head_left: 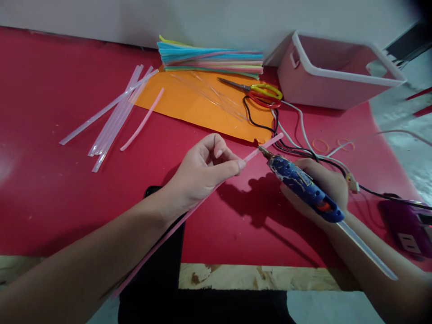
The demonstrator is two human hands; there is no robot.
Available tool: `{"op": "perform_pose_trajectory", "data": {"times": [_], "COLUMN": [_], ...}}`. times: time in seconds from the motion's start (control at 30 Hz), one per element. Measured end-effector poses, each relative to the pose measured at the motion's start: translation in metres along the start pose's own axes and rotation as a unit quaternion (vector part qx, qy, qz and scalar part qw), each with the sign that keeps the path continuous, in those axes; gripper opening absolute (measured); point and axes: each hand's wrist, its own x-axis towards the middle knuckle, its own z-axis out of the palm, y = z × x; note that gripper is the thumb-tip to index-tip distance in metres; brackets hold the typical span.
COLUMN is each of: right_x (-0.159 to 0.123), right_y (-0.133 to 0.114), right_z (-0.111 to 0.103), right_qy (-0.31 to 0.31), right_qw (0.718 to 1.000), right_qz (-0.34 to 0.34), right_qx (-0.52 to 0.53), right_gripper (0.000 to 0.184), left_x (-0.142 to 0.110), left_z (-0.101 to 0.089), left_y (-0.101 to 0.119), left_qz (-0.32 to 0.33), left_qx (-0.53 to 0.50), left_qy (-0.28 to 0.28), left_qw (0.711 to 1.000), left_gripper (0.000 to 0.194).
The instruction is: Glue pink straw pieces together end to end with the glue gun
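Observation:
Between the thumb and fingers of my left hand (211,164) is a long pink pipe cleaner (253,154). Its short end sticks out to the upper right, and the long part runs back under my forearm. My right hand (324,184) grips a blue hot glue gun (300,180) with a clear glue stick (367,252) poking from its rear. The gun's metal nozzle is at the short end of the pipe cleaner; whether they touch I cannot tell. A shorter pink pipe cleaner (143,120) lies to the left, near several glue sticks (116,112).
Behind my hands, an orange sheet (189,105) carries scissors (259,92) and thin clear strips. A bundle of coloured pipe cleaners (209,58) lies behind. A pink bin (313,85), cables (300,121), rubber bands (320,145) and a purple power strip (405,229) are at right. A black phone (165,252) lies by my left forearm.

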Motion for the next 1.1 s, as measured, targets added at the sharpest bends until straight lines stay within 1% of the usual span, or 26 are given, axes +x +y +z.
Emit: {"op": "perform_pose_trajectory", "data": {"times": [0.3,0.5,0.7,0.83,0.97,1.1], "right_x": [0.0012,-0.0007,-0.0021,-0.0032,-0.0045,-0.0050], "right_y": [-0.0039,-0.0029,0.0002,0.0030,0.0004,-0.0044], "right_z": [-0.0007,0.0037,0.0019,0.0031,0.0070,0.0056], "right_qy": [0.012,0.042,0.055,0.073,0.112,0.111], "right_qw": [1.000,0.998,0.997,0.996,0.991,0.991], "right_qz": [0.011,0.046,0.048,0.043,0.064,0.073], "right_qx": [0.010,-0.013,-0.030,-0.035,-0.020,-0.003], "right_gripper": [0.011,0.011,0.015,0.014,0.010,0.010], "left_x": [0.0006,0.0019,0.0026,0.0015,0.0019,0.0032], "left_z": [0.0010,0.0010,0.0007,0.0006,0.0010,0.0010], "left_y": [0.0005,-0.0010,-0.0012,-0.0007,-0.0002,0.0007], "left_qz": [-0.004,-0.009,-0.013,-0.010,-0.015,-0.024], "left_qx": [-0.009,-0.013,-0.004,-0.013,-0.001,0.038], "left_qy": [0.001,-0.002,0.003,-0.006,0.000,0.007], "left_qw": [1.000,1.000,1.000,1.000,1.000,0.999], "left_gripper": [0.039,0.036,0.035,0.034,0.028,0.018]}}
